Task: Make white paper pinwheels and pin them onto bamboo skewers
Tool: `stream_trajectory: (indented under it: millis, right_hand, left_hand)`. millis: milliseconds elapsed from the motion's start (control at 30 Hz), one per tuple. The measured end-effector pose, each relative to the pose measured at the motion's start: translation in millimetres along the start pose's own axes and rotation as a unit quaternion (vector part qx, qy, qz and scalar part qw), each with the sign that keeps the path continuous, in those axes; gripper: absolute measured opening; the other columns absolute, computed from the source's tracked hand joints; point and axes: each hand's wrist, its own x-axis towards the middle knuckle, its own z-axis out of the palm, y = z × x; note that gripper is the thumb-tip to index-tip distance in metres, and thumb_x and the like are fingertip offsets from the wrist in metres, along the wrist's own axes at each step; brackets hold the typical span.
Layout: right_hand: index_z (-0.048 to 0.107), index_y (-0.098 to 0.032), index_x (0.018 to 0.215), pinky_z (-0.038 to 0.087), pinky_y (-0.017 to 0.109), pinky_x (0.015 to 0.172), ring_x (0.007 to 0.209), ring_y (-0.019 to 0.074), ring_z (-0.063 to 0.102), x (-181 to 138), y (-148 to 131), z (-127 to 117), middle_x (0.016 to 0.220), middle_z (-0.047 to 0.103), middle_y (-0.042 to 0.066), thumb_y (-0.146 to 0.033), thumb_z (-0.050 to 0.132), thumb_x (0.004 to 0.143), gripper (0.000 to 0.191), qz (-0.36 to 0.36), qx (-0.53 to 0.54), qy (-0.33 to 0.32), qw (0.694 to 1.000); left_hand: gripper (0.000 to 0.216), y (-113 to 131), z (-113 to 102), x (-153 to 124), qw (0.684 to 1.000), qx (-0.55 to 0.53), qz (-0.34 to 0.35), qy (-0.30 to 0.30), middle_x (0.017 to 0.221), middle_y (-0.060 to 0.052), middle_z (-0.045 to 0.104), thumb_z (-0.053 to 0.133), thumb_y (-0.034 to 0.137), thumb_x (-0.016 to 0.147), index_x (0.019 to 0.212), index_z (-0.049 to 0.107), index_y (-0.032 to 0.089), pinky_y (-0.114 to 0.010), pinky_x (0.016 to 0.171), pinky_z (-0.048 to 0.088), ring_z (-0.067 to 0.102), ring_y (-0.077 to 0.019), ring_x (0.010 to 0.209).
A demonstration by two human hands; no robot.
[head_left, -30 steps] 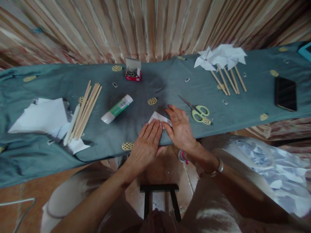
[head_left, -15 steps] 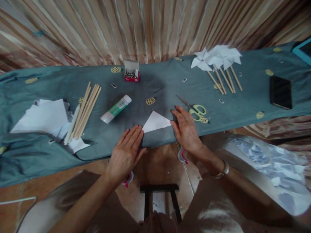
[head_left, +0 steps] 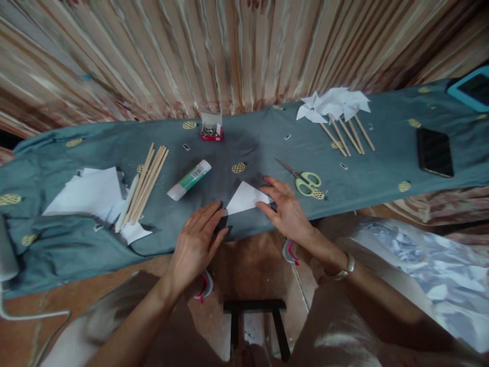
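Observation:
A folded white paper triangle (head_left: 244, 197) lies flat near the front edge of the table. My left hand (head_left: 198, 232) rests with its fingers stretched out, the tips at the paper's left corner. Over the right corner, my right hand (head_left: 287, 210) has thumb and fingers apart, touching or just above the paper. Scissors with green handles (head_left: 303, 179) lie just beyond my right hand. A green and white glue stick (head_left: 190, 180) lies beyond my left hand.
Several wooden sticks (head_left: 147, 183) and white paper sheets (head_left: 91, 191) lie at left. A red box of metal pins (head_left: 211, 131) stands at the back. Paper pinwheels on sticks (head_left: 338, 107), a black phone (head_left: 435, 152) and a blue-edged tablet (head_left: 471, 89) are at right.
My right hand has moved slightly left, its fingers now over the paper's right corner. The left hand stays at the left corner. The whole view has shifted a little.

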Motion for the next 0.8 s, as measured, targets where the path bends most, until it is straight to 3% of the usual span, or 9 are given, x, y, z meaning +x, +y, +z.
stream_trajectory:
  millis: [100,200,267,367,500,633,800]
  right_hand:
    - [0.065,-0.019,0.093,0.045,0.049,0.103,0.122,0.0282,0.057,3.3,-3.3,1.2,0.131,0.062,0.015,-0.028,0.061,0.086,0.012,0.022,0.063,0.008,0.998]
    - [0.062,-0.022,0.087,0.048,0.045,0.1,0.118,0.0249,0.062,4.0,-9.2,-2.7,0.127,0.064,0.012,-0.028,0.059,0.086,0.007,0.035,0.113,0.026,0.993]
    - [0.062,-0.022,0.088,0.049,0.042,0.099,0.118,0.0242,0.062,3.3,-15.2,-6.8,0.128,0.064,0.011,-0.026,0.058,0.087,0.006,0.032,0.111,0.031,0.993]
    - [0.063,-0.022,0.09,0.052,0.038,0.092,0.105,0.0223,0.067,1.3,-23.9,-12.5,0.117,0.069,0.009,-0.021,0.054,0.087,0.009,0.013,0.094,0.007,0.995]
    - [0.065,-0.02,0.088,0.054,0.037,0.084,0.085,0.0213,0.068,-1.5,-27.5,-17.1,0.088,0.072,0.005,-0.018,0.051,0.088,0.013,-0.023,0.059,-0.024,0.998]
    - [0.067,-0.02,0.094,0.055,0.038,0.086,0.09,0.0218,0.069,-5.9,-23.7,-21.1,0.093,0.074,0.006,-0.024,0.057,0.089,0.011,-0.053,0.056,-0.01,0.997]
    - [0.064,-0.019,0.113,0.056,0.039,0.091,0.104,0.0238,0.069,-15.0,-19.9,-29.2,0.112,0.072,0.01,-0.025,0.066,0.083,0.031,-0.042,0.071,0.002,0.997]
  left_hand:
    - [0.054,3.8,4.6,10.0,1.0,-0.014,-0.003,0.02,0.138,-0.019,0.056,0.056,0.029,0.093,0.143,0.039,0.016,-0.046,0.102,0.051,0.055,-0.0286,0.127]
    - [0.075,12.0,6.5,24.8,0.998,0.002,0.004,0.065,0.151,-0.024,0.039,0.057,0.029,0.092,0.153,0.015,0.014,-0.052,0.11,0.041,0.036,-0.0323,0.142]
    - [0.076,19.3,5.8,35.3,0.996,0.024,0.03,0.086,0.155,-0.024,0.031,0.053,0.025,0.093,0.154,0.009,0.017,-0.056,0.114,0.034,0.026,-0.0324,0.147]
    - [0.062,29.9,5.2,47.9,0.994,0.053,0.062,0.068,0.157,-0.018,0.033,0.045,0.016,0.095,0.152,0.02,0.023,-0.058,0.115,0.028,0.024,-0.0296,0.148]
    - [0.041,36.9,9.1,57.7,0.993,0.051,0.094,0.045,0.134,-0.011,0.061,0.043,0.014,0.096,0.136,0.049,0.021,-0.051,0.115,0.03,0.048,-0.0238,0.132]
    - [0.024,35.7,11.3,63.1,0.991,0.054,0.102,0.062,0.1,-0.005,0.072,0.047,0.016,0.096,0.11,0.066,0.02,-0.046,0.108,0.037,0.062,-0.0194,0.102]
    - [0.02,30.2,10.7,68.2,0.987,0.079,0.106,0.088,0.09,-0.003,0.072,0.049,0.017,0.096,0.097,0.068,0.02,-0.047,0.105,0.038,0.061,-0.0192,0.096]
